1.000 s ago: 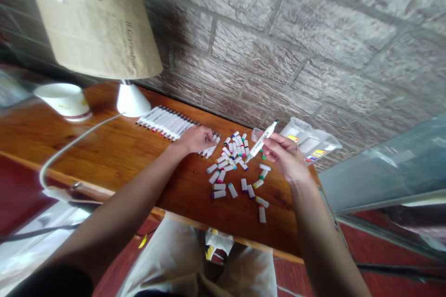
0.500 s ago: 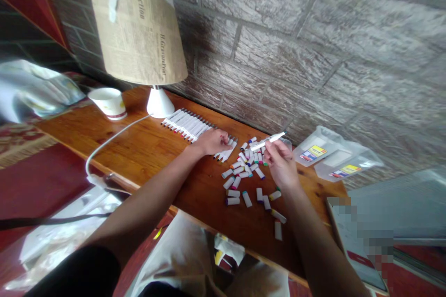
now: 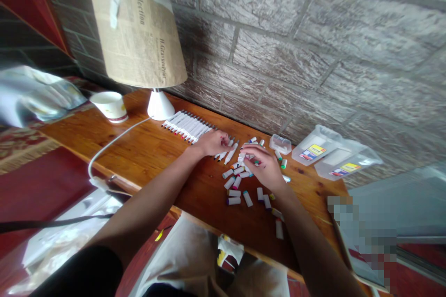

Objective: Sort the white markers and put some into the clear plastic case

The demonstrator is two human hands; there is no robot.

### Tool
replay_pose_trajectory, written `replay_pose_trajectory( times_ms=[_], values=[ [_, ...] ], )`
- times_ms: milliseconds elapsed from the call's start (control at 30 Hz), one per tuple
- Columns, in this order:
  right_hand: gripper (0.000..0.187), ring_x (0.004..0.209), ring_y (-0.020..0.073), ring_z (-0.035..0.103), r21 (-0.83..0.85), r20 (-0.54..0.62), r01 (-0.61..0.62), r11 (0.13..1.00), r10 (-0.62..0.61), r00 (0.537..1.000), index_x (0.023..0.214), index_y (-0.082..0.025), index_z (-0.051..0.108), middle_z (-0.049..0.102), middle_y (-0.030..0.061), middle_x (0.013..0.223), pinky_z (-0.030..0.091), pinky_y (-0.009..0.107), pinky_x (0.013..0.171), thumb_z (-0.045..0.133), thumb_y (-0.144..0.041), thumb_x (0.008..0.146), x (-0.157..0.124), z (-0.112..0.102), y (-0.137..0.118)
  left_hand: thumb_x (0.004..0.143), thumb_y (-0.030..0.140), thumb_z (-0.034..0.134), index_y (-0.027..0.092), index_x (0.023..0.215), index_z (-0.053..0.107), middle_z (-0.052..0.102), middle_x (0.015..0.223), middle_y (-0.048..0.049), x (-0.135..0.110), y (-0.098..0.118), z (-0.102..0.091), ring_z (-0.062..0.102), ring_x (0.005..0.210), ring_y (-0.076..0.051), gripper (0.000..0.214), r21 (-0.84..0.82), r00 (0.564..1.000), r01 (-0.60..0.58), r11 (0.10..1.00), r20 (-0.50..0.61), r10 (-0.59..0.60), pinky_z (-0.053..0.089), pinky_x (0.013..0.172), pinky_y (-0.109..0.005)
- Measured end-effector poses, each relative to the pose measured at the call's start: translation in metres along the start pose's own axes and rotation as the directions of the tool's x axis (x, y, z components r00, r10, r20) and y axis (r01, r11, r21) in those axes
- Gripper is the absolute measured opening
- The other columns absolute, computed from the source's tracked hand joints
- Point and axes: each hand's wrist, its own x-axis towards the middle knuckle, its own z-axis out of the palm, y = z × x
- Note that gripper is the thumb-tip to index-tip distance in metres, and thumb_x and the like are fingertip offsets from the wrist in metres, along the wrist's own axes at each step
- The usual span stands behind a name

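Note:
My left hand (image 3: 213, 143) rests over the right part of a row of white markers (image 3: 190, 126), its fingers curled in. Whatever lies inside those fingers is hidden. Just right of it, a single white marker (image 3: 231, 153) lies slanted at the row's end. Over a loose heap of short white caps with coloured ends, my right hand (image 3: 263, 165) is bent with thumb and fingers apart. A white cap (image 3: 241, 157) shows between its fingertips, among others of the heap. More caps (image 3: 247, 198) are scattered toward the table's front edge.
On the wooden table (image 3: 139, 148) stand a lamp (image 3: 160, 106) with a paper-like shade and a paper cup (image 3: 110, 107). A small clear case (image 3: 280, 144) and two clear plastic boxes (image 3: 315, 146) sit by the brick wall. A white cord (image 3: 114, 137) crosses the left side.
My right hand has moved left and down to the caps and let go of the marker, which now lies at the row's right end. My left hand has barely moved.

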Motion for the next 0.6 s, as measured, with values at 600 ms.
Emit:
replay_pose_trajectory(
  times_ms=[600],
  values=[
    [0.033, 0.102, 0.0214, 0.073, -0.409, 0.455, 0.131, 0.903, 0.077, 0.887, 0.098, -0.025, 0.08, 0.079, 0.0027, 0.108, 0.054, 0.033, 0.095, 0.061, -0.002, 0.083, 0.049, 0.006, -0.002, 0.086, 0.046, 0.065, 0.021, 0.081, 0.073, 0.075, 0.079, -0.0022, -0.001, 0.004, -0.002, 0.065, 0.072, -0.017, 0.027, 0.076, 0.998, 0.037, 0.996, -0.056, -0.033, 0.039, 0.063, -0.025]
  ],
)
